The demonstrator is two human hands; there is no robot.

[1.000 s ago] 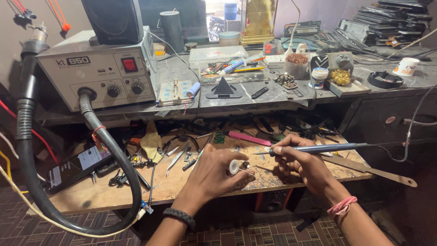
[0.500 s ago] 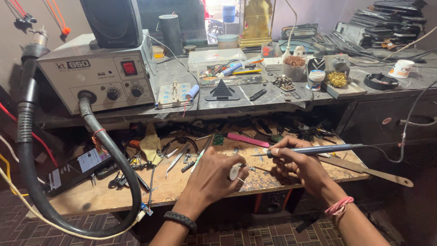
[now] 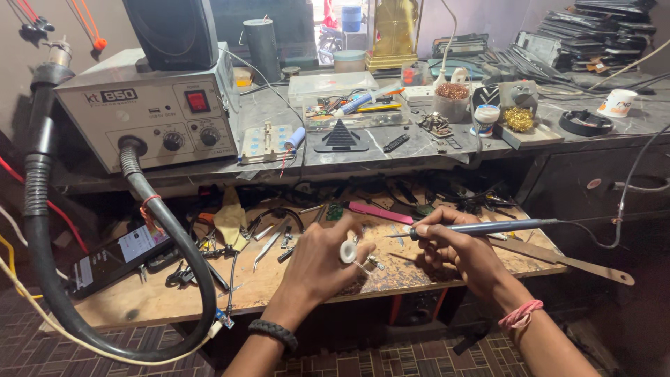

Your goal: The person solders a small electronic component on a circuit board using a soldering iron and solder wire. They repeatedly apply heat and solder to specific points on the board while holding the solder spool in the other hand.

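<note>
Little has shifted since half a second ago: both hands have stayed over the same patch of the wooden tabletop (image 3: 174,297), the right hand drawn only slightly nearer the left, and the iron keeps its level angle.

Largest in view, the grey hot-air rework station (image 3: 150,115) sits on the upper stone shelf (image 3: 447,143), back and to the left of the hands. Its thick black hose (image 3: 178,241) loops down in front of the tabletop, probably left hanging so the nozzle stays within reach without crowding the work spot. A dark phone (image 3: 112,258) lies flat on the tabletop, well to the left of the hands. A clear plastic box of parts (image 3: 349,105) stands on the shelf, straight behind the hands.

Nearer, tweezers and small tools (image 3: 269,241) are scattered just left of the left hand (image 3: 324,262). That hand rests low on the wood, its grip closed on a small white solder spool (image 3: 347,252), with a short length of wire seemingly pointing towards the right hand; the low rest likely steadies the feed.

The right hand (image 3: 453,248) holds the blue soldering iron (image 3: 481,227) like a pen, fingers clamped near the front of the handle, which gives fine control of the tip. The tip points left, close to the spool, over the scorched wood between the hands. What small part lies under it cannot be made out.
</note>
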